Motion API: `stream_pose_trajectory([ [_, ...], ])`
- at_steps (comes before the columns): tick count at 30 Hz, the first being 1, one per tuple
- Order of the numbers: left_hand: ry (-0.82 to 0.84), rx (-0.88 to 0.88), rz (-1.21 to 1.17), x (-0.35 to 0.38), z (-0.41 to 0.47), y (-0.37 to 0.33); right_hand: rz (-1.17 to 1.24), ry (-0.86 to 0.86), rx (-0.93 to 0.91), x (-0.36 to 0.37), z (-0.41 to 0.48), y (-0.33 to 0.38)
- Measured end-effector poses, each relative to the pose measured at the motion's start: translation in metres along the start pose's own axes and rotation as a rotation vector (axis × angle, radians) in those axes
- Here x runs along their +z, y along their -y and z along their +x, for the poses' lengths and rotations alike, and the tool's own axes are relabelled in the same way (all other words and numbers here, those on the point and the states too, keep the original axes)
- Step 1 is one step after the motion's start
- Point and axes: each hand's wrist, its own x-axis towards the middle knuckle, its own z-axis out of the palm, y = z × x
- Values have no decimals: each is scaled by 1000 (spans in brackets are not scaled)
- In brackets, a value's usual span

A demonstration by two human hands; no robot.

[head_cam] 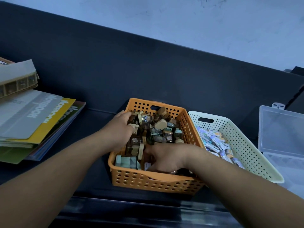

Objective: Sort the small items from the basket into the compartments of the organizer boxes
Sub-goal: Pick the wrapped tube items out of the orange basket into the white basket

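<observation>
At the orange basket's (148,181) near end our right hand (166,157) burrows among small bottles (156,129), fingers hidden, grip unknowable. Farther in, our left hand (120,130) clasps some. The organizer box (279,132) lies right of the basket, nearer our right hand.

Orange beside cream, both dotted
Perforated orange basket (153,181), brown-and-beige jars (160,124); cream basket (243,145) right; yellow notebook (54,119) left; dark blue table (92,122).

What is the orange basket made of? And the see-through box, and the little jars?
The orange basket looks like matt moulded plastic, with rows of round holes. The see-through box: probably clear, slightly frosted plastic; a snap latch sits on its lid. The little jars: brownish see-through bodies, glass or plastic, hard to tell; tan lids look like cork or wood.
</observation>
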Motion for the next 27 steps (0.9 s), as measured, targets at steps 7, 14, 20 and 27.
stream_pose_trajectory([
  [7,21,-36,-202,-3,-3,0,34,-77,-30,-8,-6,-13],
  [14,35,-50,-218,-2,-3,3,-173,5,-29,-13,-29,-19],
  [20,29,-44,-204,-2,-5,0,-255,-125,-103,-5,-7,-16],
  [27,32,-28,-189,-3,-7,0,-187,-86,-228,0,-6,-12],
])
